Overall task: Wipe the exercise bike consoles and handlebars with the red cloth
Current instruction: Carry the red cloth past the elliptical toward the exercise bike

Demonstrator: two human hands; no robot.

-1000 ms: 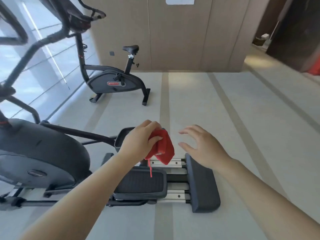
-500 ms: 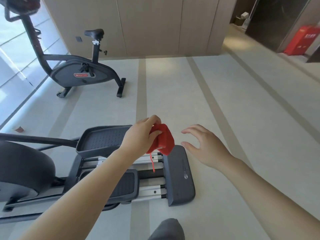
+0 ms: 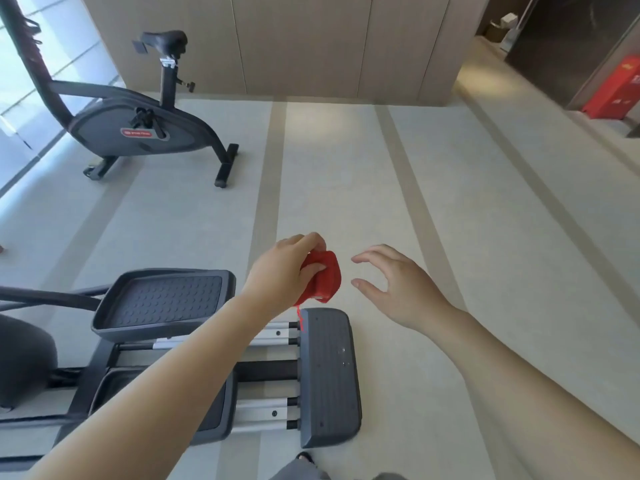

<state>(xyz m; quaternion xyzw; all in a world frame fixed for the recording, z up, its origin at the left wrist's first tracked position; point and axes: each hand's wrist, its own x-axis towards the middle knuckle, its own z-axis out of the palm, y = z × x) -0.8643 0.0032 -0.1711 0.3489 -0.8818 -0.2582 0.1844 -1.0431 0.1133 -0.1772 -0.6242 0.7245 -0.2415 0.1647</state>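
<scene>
My left hand [image 3: 289, 268] grips a bunched red cloth [image 3: 325, 280] in the air above the rear end of an elliptical trainer. A loose red thread hangs below the cloth. My right hand [image 3: 398, 287] hovers a short way to the right of the cloth, fingers spread and loosely curved, holding nothing. A dark grey exercise bike [image 3: 138, 126] stands at the far left by the window; its saddle [image 3: 166, 41] and frame show, but its console and handlebars lie outside the view.
The elliptical trainer fills the lower left, with its ribbed pedal [image 3: 166, 303], silver rails [image 3: 263, 414] and rear foot bar [image 3: 329, 375]. Beige wall panels [image 3: 301, 43] close the far side. A red cabinet [image 3: 613, 91] stands at the far right. Striped floor stretches ahead.
The view has swung right and downward; the elliptical's body slid out to the left and its rear end came closer. Both hands keep their pose, the left still holding the cloth.
</scene>
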